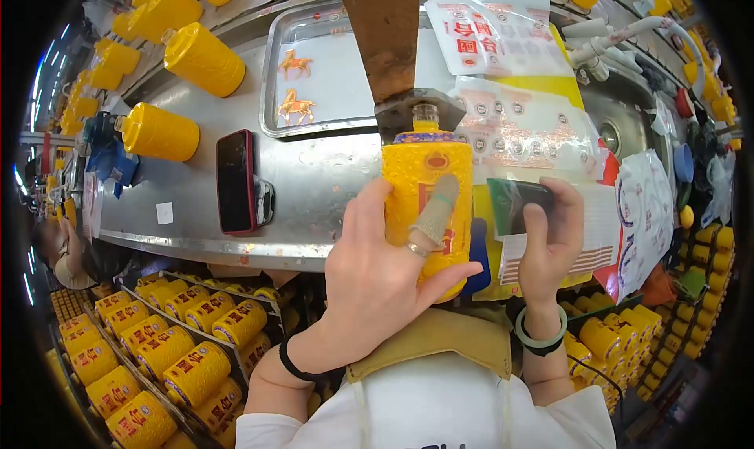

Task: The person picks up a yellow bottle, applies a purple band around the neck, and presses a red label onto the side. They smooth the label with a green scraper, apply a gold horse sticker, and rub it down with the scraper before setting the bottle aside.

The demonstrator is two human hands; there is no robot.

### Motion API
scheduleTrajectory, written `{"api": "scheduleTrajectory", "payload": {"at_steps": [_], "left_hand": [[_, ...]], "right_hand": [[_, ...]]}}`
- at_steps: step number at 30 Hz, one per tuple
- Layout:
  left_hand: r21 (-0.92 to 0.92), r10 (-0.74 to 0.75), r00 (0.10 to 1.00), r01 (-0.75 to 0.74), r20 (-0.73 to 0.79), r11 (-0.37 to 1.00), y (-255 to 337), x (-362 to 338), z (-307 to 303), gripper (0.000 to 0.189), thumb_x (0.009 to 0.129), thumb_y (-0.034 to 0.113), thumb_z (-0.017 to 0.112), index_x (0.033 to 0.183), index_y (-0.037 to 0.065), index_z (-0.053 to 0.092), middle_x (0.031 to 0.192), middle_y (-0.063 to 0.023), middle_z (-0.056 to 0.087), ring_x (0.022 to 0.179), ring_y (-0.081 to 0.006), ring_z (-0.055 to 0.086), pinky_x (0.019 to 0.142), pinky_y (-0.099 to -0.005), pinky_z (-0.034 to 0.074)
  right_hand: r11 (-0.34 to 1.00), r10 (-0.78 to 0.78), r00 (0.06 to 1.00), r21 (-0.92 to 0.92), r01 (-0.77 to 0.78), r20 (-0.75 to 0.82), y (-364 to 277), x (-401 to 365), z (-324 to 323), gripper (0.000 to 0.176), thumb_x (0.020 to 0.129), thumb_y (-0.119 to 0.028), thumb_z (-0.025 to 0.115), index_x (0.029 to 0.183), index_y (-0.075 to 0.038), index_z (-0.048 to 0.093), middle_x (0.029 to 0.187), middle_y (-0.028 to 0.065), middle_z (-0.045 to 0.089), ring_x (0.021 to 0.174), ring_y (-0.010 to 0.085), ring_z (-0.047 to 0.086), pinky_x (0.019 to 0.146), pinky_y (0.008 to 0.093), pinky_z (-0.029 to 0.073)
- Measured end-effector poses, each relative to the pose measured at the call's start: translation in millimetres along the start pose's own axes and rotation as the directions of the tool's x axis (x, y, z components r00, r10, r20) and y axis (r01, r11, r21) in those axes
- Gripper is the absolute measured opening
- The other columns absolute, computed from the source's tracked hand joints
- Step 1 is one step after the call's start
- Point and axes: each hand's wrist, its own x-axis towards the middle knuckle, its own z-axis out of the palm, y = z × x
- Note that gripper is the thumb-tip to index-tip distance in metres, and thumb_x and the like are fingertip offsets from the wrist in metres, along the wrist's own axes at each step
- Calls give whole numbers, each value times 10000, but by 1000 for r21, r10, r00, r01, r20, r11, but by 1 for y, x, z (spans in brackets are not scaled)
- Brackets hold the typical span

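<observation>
A yellow textured bottle [397,205] with red lettering lies with its clear neck against a dark metal holder [420,107]. My left hand [377,260] rests over the bottle, its fingers spread along the front and left side; one finger wears a cloth cover and a ring. My right hand [554,237], right of the bottle, pinches a flat dark-green scraper [506,205] between thumb and fingers. Beneath that hand are sheets of printed labels [605,221]. A blue object [479,256] partly shows behind the bottle's lower right side.
A metal tray [275,72] holds two golden horse decals [296,107]. A phone [236,182] lies on the steel table. Yellow bottles [161,131] stand left, with crates of more [196,374] below. A sink [613,135] and hose are right; another person's arm [72,256] shows far left.
</observation>
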Motion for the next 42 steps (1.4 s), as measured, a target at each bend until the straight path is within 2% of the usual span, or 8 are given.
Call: {"api": "scheduleTrajectory", "payload": {"at_steps": [10,22,26,29,32,36,40,42], "left_hand": [[-303,-18,992,-20,-123,953,-20,-30,19,656,827,312,874,1403,77,666,1480,-291,486,1251,-424,614,1013,-438,563],[-187,50,989,-76,-141,979,-26,-31,26,575,836,302,867,1343,82,706,1492,-344,476,1238,-448,630,990,-426,577],[-270,66,989,-101,-136,958,-29,-33,17,689,822,264,883,1376,-60,630,1532,-352,463,1269,-431,634,1008,-413,564],[-396,28,987,-89,-157,914,-42,-43,24,786,947,498,715,1433,-99,556,1548,-347,454,1332,-434,594,1083,-431,505],[-711,-151,985,48,-83,701,-41,-50,32,951,1024,695,445,1527,-112,426,1556,-290,472,1420,-374,517,1157,-459,427],[-718,-167,984,69,-66,693,-41,-53,32,997,1023,736,366,1542,-115,397,1544,-272,485,1423,-360,506,1160,-463,422],[-691,-153,986,62,-71,720,-32,-50,29,985,1033,733,323,1547,-104,396,1540,-269,487,1431,-350,493,1164,-449,415],[-668,-179,981,83,-76,740,-28,-51,31,1034,1006,783,310,1542,-96,411,1528,-250,501,1414,-333,508,1158,-458,417]], "right_hand": [[1000,18,1000,6,-18,-9,3,2,-1,315,1004,-38,676,1299,11,576,1139,51,612,1019,124,586,941,270,478],[1000,14,1000,6,-14,-5,-3,12,-7,346,997,-34,681,1324,10,576,1184,65,625,1051,128,602,937,269,488],[991,-74,997,-114,76,23,-20,25,-4,333,932,12,725,1255,-5,646,1160,75,666,1020,173,644,914,309,510],[650,-561,721,-323,688,405,-49,27,6,261,825,-42,742,1084,-69,739,1116,31,698,920,193,640,835,330,523],[423,-691,463,-209,882,554,-54,4,16,232,787,-150,725,1018,-135,742,1105,-28,688,885,145,592,795,306,511],[630,-624,412,115,768,664,-66,-17,-1,211,830,-102,722,1040,-122,719,1040,-19,661,894,178,599,819,324,529],[975,199,743,-50,-219,638,-69,17,-30,257,1010,-13,523,1259,-32,587,1084,102,619,951,212,611,905,334,508],[954,298,799,-149,-259,523,-60,49,-53,284,997,-107,608,1260,-17,551,1069,92,592,991,221,580,946,331,465]]}}
